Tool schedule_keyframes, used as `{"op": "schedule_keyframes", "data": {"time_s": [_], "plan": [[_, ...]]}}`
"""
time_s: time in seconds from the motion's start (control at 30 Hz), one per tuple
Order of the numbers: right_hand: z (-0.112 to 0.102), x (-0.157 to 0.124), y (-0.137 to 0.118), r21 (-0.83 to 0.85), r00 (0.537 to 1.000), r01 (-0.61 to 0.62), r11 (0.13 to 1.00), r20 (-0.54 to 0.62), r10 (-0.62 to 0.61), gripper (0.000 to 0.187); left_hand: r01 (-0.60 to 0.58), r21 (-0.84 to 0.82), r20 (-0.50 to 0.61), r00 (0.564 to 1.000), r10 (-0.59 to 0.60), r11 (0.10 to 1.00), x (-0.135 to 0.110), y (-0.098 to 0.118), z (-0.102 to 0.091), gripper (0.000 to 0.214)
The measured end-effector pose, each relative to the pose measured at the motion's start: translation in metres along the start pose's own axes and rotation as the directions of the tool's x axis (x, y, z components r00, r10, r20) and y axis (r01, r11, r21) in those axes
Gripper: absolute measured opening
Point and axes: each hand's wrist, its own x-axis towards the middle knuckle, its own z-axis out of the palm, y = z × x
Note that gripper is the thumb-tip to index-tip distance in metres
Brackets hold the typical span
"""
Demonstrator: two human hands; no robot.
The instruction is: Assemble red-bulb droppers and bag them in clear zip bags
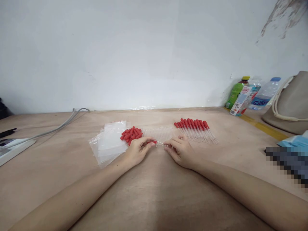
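My left hand (139, 150) pinches a small red rubber bulb (152, 141) at its fingertips. My right hand (181, 150) pinches the clear glass tube (161, 143) that meets the bulb, so both hands hold one dropper between them just above the wooden table (154, 192). Behind my left hand lies a pile of loose red bulbs (131, 133). A row of bare clear tubes (158, 132) lies in the middle. Right of it sits a row of finished droppers with red bulbs (196, 128).
A stack of clear zip bags (109, 142) lies left of the bulbs. A grey cable (57, 126) runs to a white device (12, 147) at the left edge. Several drink bottles (245, 96) and a beige bag (291, 106) stand at the back right by the wall.
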Motion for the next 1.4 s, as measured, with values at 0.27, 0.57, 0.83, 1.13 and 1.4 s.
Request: {"op": "schedule_keyframes", "data": {"time_s": [0.27,0.57,0.83,1.13,1.4], "plan": [[-0.001,0.001,0.003,0.06,0.998,0.027,0.998,0.053,-0.03,0.02,-0.07,0.085,0.054,0.996,0.065,0.994,-0.002,0.001,-0.001,0.017],[-0.008,0.004,0.009,0.0,0.991,0.091,0.996,0.096,-0.091,0.023,-0.186,0.187,0.207,0.967,0.146,0.965,-0.006,0.008,-0.004,0.021],[-0.009,0.006,0.001,-0.079,0.991,0.089,0.993,0.106,-0.08,0.027,-0.194,0.255,0.173,0.973,0.153,0.947,-0.006,0.005,-0.002,0.02],[-0.012,0.009,0.0,0.099,0.959,-0.07,0.993,0.28,0.039,0.024,-0.218,0.273,0.179,0.968,0.173,0.937,-0.008,0.007,-0.002,0.02],[-0.011,0.013,-0.003,0.052,0.952,-0.016,0.999,0.305,-0.001,0.022,-0.235,0.311,0.228,0.959,0.168,0.921,-0.008,0.009,-0.002,0.02]]}}
